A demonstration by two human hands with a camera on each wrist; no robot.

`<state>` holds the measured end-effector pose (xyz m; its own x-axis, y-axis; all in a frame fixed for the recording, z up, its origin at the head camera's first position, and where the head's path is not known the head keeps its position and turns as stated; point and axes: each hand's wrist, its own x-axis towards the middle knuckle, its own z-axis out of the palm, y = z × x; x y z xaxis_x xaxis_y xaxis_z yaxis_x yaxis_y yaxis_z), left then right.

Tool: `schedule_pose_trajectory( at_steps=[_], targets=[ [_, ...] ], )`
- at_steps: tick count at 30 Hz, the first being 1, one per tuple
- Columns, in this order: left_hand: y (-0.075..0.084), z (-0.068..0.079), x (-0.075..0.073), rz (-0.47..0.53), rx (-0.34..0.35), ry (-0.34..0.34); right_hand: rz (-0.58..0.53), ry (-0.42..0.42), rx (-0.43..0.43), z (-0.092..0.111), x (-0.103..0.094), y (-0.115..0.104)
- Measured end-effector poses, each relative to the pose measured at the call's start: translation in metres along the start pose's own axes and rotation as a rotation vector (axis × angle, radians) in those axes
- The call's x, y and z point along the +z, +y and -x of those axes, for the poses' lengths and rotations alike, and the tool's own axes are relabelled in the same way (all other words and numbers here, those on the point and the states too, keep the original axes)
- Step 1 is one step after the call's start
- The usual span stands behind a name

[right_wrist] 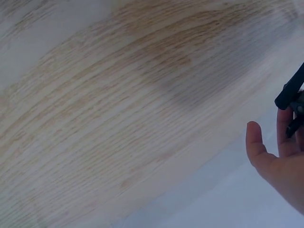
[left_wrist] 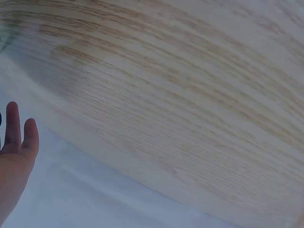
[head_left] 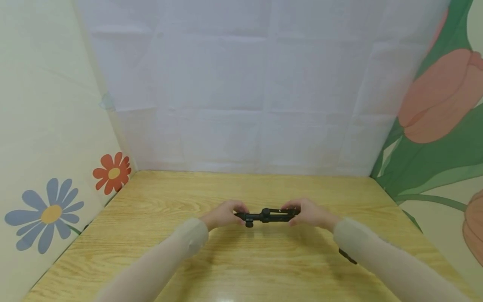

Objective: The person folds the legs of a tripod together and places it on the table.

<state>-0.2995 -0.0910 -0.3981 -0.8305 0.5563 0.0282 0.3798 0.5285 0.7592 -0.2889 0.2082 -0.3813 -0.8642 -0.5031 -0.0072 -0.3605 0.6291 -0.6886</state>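
A small black tripod, its legs folded nearly together, is held level between both hands above the table. My left hand grips its narrower end, near a knob on the underside. My right hand holds the leg ends, thumb and fingers on either side. In the right wrist view, dark tripod legs cross the right edge by the hand. The left wrist view catches only part of the left hand, with two fingers extended and a sliver of black at the frame edge.
The wood-grain table reaches back to a creased white sheet. Flower-printed panels stand at the left and right. A dark strap-like piece shows beneath the right sleeve.
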Motion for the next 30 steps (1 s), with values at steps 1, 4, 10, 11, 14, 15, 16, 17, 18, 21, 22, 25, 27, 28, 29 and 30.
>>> schedule_pose_trajectory(
  at_steps=[1, 4, 10, 11, 14, 15, 16, 17, 18, 21, 22, 25, 27, 28, 29, 30],
  targets=[
    [-0.0006, -0.0003, 0.0010, -0.006, 0.002, 0.000, 0.001, -0.001, -0.003, 0.0002, 0.0006, 0.0007],
    [-0.0026, -0.0015, 0.0037, -0.024, 0.017, 0.001, 0.004, 0.000, -0.012, 0.0003, 0.0021, 0.0029],
    [-0.0075, -0.0044, 0.0061, -0.064, 0.058, 0.000, 0.003, -0.004, -0.019, 0.0001, 0.0036, 0.0034],
    [-0.0083, -0.0047, 0.0064, -0.070, 0.062, 0.000, 0.002, -0.004, -0.019, -0.0002, 0.0037, 0.0035],
    [-0.0088, -0.0055, 0.0073, -0.090, 0.071, 0.003, 0.003, 0.001, -0.019, -0.0013, 0.0047, 0.0054],
    [-0.0084, -0.0055, 0.0077, -0.093, 0.068, 0.004, 0.003, 0.004, -0.020, -0.0017, 0.0051, 0.0061],
    [-0.0083, -0.0054, 0.0080, -0.096, 0.069, 0.007, 0.006, 0.007, -0.019, -0.0021, 0.0055, 0.0069],
    [-0.0082, -0.0055, 0.0084, -0.095, 0.068, 0.009, 0.007, 0.011, -0.020, -0.0024, 0.0059, 0.0075],
    [-0.0081, -0.0056, 0.0087, -0.094, 0.067, 0.010, 0.007, 0.012, -0.019, -0.0024, 0.0062, 0.0079],
    [-0.0087, -0.0054, 0.0093, -0.095, 0.072, 0.014, 0.011, 0.017, -0.022, -0.0021, 0.0067, 0.0081],
    [-0.0090, -0.0054, 0.0095, -0.097, 0.075, 0.015, 0.011, 0.018, -0.025, -0.0019, 0.0068, 0.0079],
    [-0.0091, -0.0054, 0.0093, -0.111, 0.085, 0.016, 0.015, 0.018, -0.034, -0.0015, 0.0076, 0.0074],
    [-0.0087, -0.0050, 0.0091, -0.115, 0.082, 0.014, 0.012, 0.015, -0.031, -0.0014, 0.0083, 0.0071],
    [-0.0084, -0.0050, 0.0090, -0.112, 0.080, 0.010, 0.011, 0.014, -0.026, -0.0014, 0.0087, 0.0070],
    [-0.0080, -0.0049, 0.0089, -0.109, 0.073, 0.007, 0.008, 0.013, -0.020, -0.0013, 0.0090, 0.0068],
    [-0.0075, -0.0048, 0.0089, -0.106, 0.062, 0.005, 0.003, 0.012, -0.012, -0.0013, 0.0094, 0.0065]
  ],
)
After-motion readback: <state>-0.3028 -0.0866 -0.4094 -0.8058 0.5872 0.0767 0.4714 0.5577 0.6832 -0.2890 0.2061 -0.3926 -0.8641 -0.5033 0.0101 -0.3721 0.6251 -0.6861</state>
